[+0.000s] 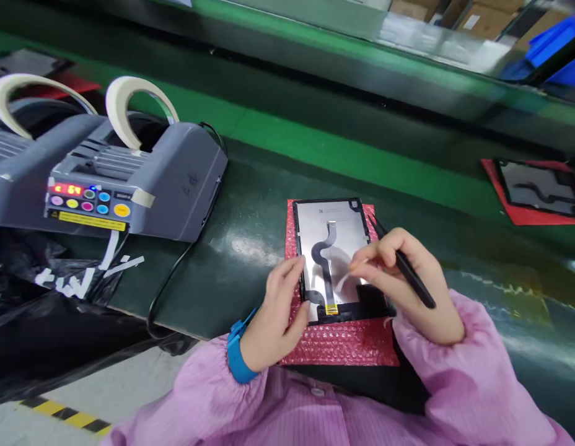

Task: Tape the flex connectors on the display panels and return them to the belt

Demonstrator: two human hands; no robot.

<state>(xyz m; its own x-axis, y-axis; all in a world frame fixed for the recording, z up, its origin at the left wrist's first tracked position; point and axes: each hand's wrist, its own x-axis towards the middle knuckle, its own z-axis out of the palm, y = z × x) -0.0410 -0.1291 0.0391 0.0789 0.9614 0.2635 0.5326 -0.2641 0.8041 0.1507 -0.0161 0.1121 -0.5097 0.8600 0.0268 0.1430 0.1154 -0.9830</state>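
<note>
A tablet display panel [310,229] with a silvery back and black border lies on a red bubble-wrap sheet [347,347]. A dark ribbon cable [321,254] snakes down it to a gold-coloured end near the bottom. My left hand [278,316], a blue band [240,353] at its wrist, touches the panel's left edge with fingers apart. Over the panel's right half, my right hand [408,279] pinches a small strip of whitish tape [343,282] between thumb and forefinger. Black tweezers [414,279] are tucked in the same hand, their tips pointing up and away.
Two grey tape dispensers [176,179] with white tape rolls [122,108] stand on the left, a cable [164,291] running beside them. Tape scraps [76,284] lie on black plastic [36,334] below. At far right, another panel [538,186] rests on a red sheet.
</note>
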